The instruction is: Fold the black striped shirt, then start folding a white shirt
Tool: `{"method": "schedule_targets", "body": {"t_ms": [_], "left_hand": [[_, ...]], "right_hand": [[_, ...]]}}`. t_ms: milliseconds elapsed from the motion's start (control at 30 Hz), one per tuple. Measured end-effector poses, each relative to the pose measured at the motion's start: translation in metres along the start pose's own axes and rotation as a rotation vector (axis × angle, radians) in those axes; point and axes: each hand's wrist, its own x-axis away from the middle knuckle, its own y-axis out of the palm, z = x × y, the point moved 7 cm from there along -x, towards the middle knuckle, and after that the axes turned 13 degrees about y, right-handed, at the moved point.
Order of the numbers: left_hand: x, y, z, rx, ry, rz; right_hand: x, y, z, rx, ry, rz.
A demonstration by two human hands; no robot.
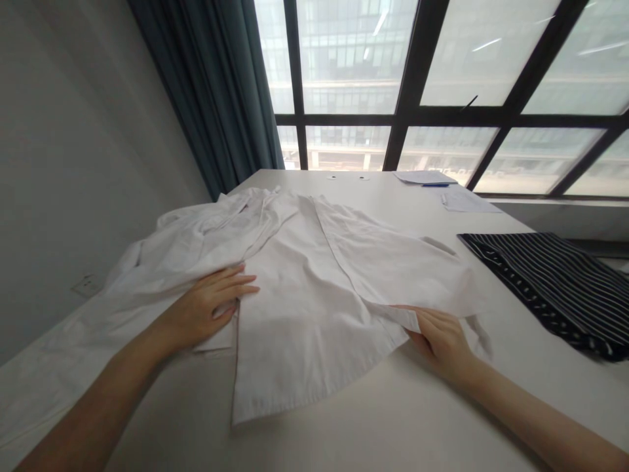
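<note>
A white shirt (299, 314) lies spread on the white table, its front panels parted and its hem toward me. On the left part of it rests my left hand (211, 305), fingers stretched out along the front edge and thumb apart. My right hand (439, 337) pinches the edge of the right front panel near the hem, lifting it a little. Part of its fingers is hidden behind the fabric. More rumpled white cloth (171, 242) lies at the left; I cannot tell whether it all belongs to the same shirt.
A folded black-and-white striped cloth (550, 282) lies at the right of the white table (314, 436). Papers (469, 200) and a blue pen (435, 185) are at the far right. Behind stand a dark curtain (216, 85) and large windows (354, 59).
</note>
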Motion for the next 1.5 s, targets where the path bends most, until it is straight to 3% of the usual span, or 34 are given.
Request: {"method": "schedule_targets", "body": {"t_ms": [100,200,333,433,567,667,767,833,900,1000,1100,1167,1233,1333,1400,1500], "left_hand": [[-0.001,0.008,-0.001,-0.013,0.012,-0.018],[-0.003,0.008,-0.001,0.003,-0.002,0.047],[0.002,-0.014,-0.004,0.043,-0.130,0.258],[0.010,-0.034,-0.009,0.016,-0.244,0.369],[0.022,-0.047,-0.020,-0.087,-0.357,0.434],[0.027,-0.043,-0.030,-0.131,-0.374,0.405],[0.026,-0.038,-0.034,-0.147,-0.333,0.356],[0.023,-0.040,-0.032,-0.165,-0.278,0.344],[0.021,-0.045,-0.027,-0.210,-0.246,0.351],[0.013,-0.052,-0.011,-0.279,-0.227,0.363],[-0.009,-0.049,0.027,-0.264,-0.091,0.367],[-0.029,-0.039,0.065,-0.176,0.084,0.339],[-0.047,-0.021,0.105,-0.057,0.252,0.239],[-0.062,0.011,0.149,0.131,0.392,0.001],[-0.063,0.027,0.163,0.211,0.420,-0.116],[-0.060,0.037,0.162,0.244,0.388,-0.154]], "right_hand": [[0.001,0.003,0.000,-0.021,-0.002,-0.029],[0.002,0.005,0.001,-0.034,-0.015,-0.050],[0.002,0.002,-0.008,-0.040,-0.097,-0.075],[0.002,0.004,-0.025,-0.025,-0.187,-0.184],[0.005,0.012,-0.053,-0.048,-0.323,-0.334],[0.001,0.005,-0.054,-0.081,-0.337,-0.276],[-0.018,-0.015,-0.016,0.036,-0.093,-0.090],[-0.029,-0.034,0.031,0.190,0.186,0.022],[-0.031,-0.049,0.082,0.359,0.437,0.025],[-0.016,-0.057,0.153,0.572,0.712,-0.188],[0.015,-0.051,0.202,0.526,0.988,-0.480],[0.026,-0.044,0.211,0.468,1.024,-0.567],[0.025,-0.037,0.208,0.424,0.964,-0.573],[0.014,-0.036,0.198,0.342,0.879,-0.506],[0.006,-0.052,0.200,0.318,0.898,-0.390],[-0.002,-0.094,0.212,0.351,0.972,-0.186]]}}
